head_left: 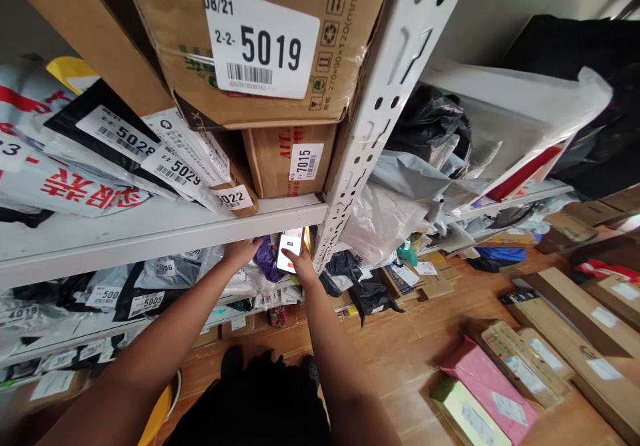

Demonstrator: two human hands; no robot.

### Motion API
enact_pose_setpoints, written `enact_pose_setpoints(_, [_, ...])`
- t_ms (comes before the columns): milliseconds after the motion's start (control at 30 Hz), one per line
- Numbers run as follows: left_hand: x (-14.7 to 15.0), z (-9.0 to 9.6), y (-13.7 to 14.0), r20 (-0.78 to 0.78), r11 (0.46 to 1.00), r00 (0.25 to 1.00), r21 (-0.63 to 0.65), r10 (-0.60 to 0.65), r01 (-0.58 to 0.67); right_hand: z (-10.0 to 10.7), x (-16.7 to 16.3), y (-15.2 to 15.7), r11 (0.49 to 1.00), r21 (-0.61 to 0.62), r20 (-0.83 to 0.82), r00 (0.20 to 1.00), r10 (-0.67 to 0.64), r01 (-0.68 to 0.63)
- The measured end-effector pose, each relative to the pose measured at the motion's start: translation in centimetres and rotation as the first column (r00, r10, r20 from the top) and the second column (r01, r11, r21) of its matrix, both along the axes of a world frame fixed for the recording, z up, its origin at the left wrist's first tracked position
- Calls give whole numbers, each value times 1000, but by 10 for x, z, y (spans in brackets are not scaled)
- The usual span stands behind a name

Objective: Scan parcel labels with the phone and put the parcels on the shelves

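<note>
- Overhead, carton 5019 (260,39) sits closest to my lens.
- My right hand (303,267) grips a small white-labelled parcel (290,251) under the shelf edge (165,229).
- My left hand (243,251) curls around a purple bag (269,261) beside it.

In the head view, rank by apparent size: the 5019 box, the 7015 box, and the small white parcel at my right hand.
1. 5019 box, though nearness to the camera inflates it.
2. 7015 box.
3. Small white parcel at the right hand.
</note>
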State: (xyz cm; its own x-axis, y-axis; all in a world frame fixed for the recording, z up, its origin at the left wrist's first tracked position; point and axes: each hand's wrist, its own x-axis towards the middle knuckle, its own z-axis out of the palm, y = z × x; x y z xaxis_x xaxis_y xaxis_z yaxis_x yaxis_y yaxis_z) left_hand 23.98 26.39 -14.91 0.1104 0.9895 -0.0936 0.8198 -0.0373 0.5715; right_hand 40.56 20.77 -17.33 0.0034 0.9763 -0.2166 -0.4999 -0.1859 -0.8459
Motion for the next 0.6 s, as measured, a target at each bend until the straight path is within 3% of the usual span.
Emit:
enact_pose_setpoints(233, [-19,18,2,-31,976,988,-163,-152,145,9,13,-38,997,-42,-42,997,58,-60])
enact_pose_setpoints(333, [-25,22,-1,-90,973,982,-173,-169,151,12,17,-60,994,-93,-77,996,51,-58])
enact_pose_setpoints(467, [-24,18,-10,-174,990,978,-104,-117,99,13,17,-76,988,-144,-137,990,37,-57])
enact_pose_setpoints(600, [-16,9,-25,-218,998,974,15,57,-55,19,18,-83,989,-134,-209,977,37,-66])
